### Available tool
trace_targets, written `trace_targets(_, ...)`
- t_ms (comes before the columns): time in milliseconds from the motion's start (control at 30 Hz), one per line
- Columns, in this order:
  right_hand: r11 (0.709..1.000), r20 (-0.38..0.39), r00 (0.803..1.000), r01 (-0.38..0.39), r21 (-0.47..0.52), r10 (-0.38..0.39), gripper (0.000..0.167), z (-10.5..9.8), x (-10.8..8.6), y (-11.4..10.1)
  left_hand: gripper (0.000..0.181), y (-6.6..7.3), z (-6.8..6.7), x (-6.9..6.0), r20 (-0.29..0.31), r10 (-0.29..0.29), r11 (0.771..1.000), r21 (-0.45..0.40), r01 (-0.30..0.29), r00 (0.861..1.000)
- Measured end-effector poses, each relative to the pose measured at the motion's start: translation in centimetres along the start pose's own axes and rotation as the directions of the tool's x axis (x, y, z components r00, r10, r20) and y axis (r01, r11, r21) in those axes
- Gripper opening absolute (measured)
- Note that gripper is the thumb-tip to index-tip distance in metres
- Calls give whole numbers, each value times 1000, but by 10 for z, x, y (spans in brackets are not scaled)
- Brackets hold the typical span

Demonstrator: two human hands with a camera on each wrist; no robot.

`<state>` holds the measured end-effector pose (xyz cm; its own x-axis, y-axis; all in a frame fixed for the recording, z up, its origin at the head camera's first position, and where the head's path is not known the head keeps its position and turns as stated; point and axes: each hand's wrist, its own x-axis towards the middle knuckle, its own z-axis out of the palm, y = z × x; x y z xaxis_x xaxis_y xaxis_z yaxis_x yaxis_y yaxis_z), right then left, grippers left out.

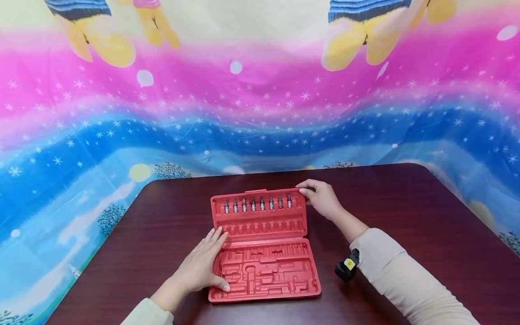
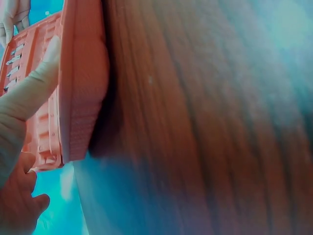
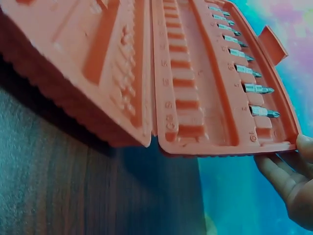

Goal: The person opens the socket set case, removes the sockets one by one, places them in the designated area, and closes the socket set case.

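A red plastic bit case (image 1: 266, 271) lies unfolded on the table, its lid (image 1: 260, 219) tilted up at the back. Several metal screwdriver bits (image 1: 262, 204) stand in a row in the lid's upper slots; the lower slots hold nothing. The base has moulded, unfilled recesses. My left hand (image 1: 203, 262) rests over the case's left side, thumb on the base's front left corner, fingers extended near the hinge. At the lid's upper right corner, my right hand (image 1: 322, 198) pinches the edge between thumb and fingers. The right wrist view shows bits (image 3: 254, 88) close to that hand (image 3: 298, 191).
Dark reddish wooden table (image 1: 162, 212) carries the case near its front edge. Behind it hangs a colourful printed cloth (image 1: 260, 99). A black device with a yellow label (image 1: 347, 266) is strapped at the right wrist.
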<state>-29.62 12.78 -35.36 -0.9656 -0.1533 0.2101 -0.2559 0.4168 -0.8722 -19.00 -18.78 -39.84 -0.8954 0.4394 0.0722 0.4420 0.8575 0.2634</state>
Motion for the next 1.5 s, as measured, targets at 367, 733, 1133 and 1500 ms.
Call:
trace_targets(367, 976, 128, 977, -185, 116, 170, 31, 2, 11, 30, 125, -8, 3, 4, 27, 27, 1000, -8, -27, 999)
trace_targets(733, 942, 107, 962, -267, 202, 250, 22, 16, 16, 48, 127, -12, 5, 9, 142, 30, 998, -65, -21, 989)
trace_targets(1133, 920, 160, 931, -354, 166, 329, 24, 20, 16, 59, 127, -11, 4, 8, 172, 76, 997, -46, -69, 982)
trace_targets(1500, 951, 160, 941, -308, 42, 298, 22, 19, 13, 61, 125, -13, 1, 11, 221, 86, 995, -68, -73, 971)
